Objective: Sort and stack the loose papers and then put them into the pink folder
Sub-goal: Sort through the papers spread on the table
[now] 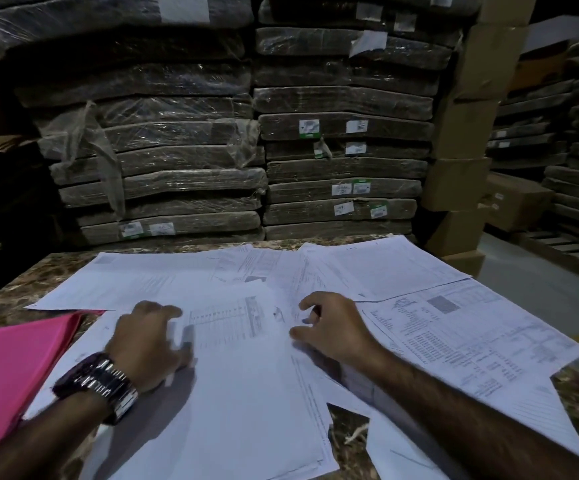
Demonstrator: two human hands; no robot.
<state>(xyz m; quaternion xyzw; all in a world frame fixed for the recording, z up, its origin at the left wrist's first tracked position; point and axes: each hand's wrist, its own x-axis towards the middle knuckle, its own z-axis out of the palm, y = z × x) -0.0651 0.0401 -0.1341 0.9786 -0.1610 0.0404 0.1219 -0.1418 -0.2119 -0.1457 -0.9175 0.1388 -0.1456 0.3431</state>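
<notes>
While the white printed sheets of loose paper (246,341) lie fanned and overlapping across the brown marbled tabletop (21,282), I read this as the gathering stage, with nothing squared into a stack yet. My left hand (149,344), the one with the dark metal-link wristwatch (97,386), presses palm-down on the big central sheet, fingers curled loosely and gripping nothing that I can see. My right hand (333,327) hovers just beside it over the same spread, thumb and fingers parted in a half-open claw, tips touching or nearly touching the paper; I can't tell whether it has pinched an edge. The flat pink card folder (7,372) sits at the near left corner of the table, partly tucked under the leftmost sheets, and it looks closed. Behind the table rise shrink-wrapped stacks of dark flat packs (246,150), well out of the way. Next, I judge, the move calls for sweeping the outlying pages on the right and far side in toward the centre, anchoring with the left while the right drags, then tapping the edges square. The sheets overlap at odd angles, so a hasty pull could crease one or slide it off the table's right edge.
</notes>
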